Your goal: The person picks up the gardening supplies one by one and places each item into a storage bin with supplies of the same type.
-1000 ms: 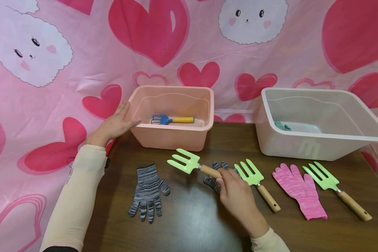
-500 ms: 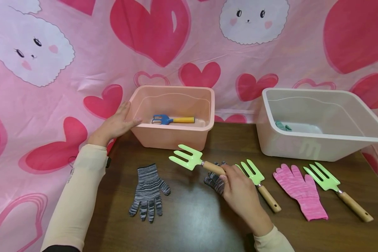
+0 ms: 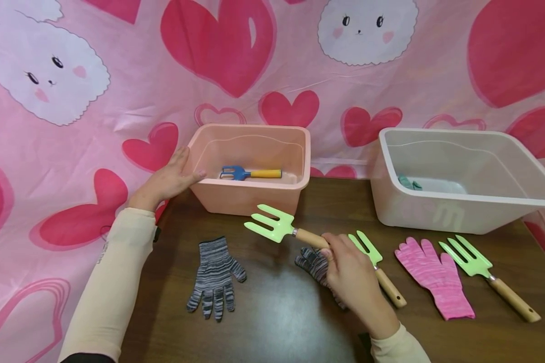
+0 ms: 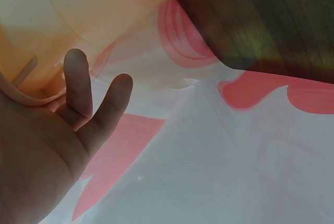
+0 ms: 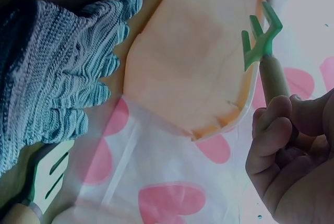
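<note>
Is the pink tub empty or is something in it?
Not empty. The pink tub has a blue fork with a yellow handle lying on its bottom. The left hand rests on its side.

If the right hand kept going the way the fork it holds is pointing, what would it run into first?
The right hand holds a green fork by the wooden handle, tines aimed up-left. Straight on, the tines would probably meet the front wall of the pink bin first; how high the fork is above the table is unclear.
</note>
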Demonstrator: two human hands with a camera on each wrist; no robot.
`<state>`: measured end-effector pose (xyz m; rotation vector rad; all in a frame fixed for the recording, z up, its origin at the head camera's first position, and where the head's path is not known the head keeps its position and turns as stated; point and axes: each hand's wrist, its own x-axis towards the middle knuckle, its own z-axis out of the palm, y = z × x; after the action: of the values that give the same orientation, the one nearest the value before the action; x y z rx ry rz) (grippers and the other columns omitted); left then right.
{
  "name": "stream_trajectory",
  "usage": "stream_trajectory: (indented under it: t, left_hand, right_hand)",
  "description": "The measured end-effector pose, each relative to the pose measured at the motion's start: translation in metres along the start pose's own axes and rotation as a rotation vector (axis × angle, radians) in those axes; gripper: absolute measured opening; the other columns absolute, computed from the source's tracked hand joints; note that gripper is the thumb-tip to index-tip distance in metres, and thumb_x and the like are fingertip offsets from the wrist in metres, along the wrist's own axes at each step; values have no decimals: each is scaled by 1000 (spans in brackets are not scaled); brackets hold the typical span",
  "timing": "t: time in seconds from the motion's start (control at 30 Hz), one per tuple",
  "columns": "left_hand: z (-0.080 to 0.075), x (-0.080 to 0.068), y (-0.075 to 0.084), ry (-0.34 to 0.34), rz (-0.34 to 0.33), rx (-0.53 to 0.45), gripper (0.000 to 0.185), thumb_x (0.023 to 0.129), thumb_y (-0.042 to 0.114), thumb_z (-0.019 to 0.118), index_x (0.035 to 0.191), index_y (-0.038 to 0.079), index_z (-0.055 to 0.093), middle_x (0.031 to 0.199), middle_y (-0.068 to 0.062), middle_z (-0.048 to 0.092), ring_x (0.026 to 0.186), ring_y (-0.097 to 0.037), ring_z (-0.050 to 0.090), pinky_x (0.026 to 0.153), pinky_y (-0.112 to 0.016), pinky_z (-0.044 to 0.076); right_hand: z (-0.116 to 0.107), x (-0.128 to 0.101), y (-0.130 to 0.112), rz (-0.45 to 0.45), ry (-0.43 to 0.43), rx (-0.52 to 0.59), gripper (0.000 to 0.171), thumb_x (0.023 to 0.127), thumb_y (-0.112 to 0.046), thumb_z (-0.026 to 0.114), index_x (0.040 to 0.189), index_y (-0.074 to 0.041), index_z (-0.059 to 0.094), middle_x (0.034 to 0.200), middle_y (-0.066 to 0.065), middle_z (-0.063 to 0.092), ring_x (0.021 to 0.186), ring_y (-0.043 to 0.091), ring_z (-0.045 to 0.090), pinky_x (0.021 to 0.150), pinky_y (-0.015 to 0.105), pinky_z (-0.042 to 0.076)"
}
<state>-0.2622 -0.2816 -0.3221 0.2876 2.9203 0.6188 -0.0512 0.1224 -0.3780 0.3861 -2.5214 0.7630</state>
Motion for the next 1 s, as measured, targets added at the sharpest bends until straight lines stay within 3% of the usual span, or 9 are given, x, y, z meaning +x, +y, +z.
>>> stream_trajectory:
  t: [0.2, 0.53, 1.0]
  left_hand:
    - [1, -1, -2, 3, -7, -2, 112, 87, 79, 50, 162, 22, -10, 169, -11, -7, 151, -43, 6, 106, -75, 26]
    - [1, -1, -1, 0, -8, -11, 107, 91, 71, 54, 162, 23, -10, 169, -9, -8, 151, -42, 5, 106, -75, 24]
    - [-1, 1, -1, -5, 22, 13, 105, 93, 70, 50, 162, 17, -8, 169, -13, -6, 152, -40, 4, 113, -69, 19]
  right_hand:
    - [-5, 3, 0, 4, 7, -5, 21, 90, -2, 72, 111, 0, 69, 83, 6, 58, 66, 16, 50, 55, 36, 45]
    - [-13, 10, 1, -51, 64, 11, 22, 88, 1, 73, 109, 0, 69, 82, 6, 58, 64, 16, 49, 54, 37, 45]
    - [-23, 19, 2, -54, 68, 10, 22, 90, -1, 71, 111, 0, 68, 82, 3, 54, 62, 15, 48, 55, 36, 46]
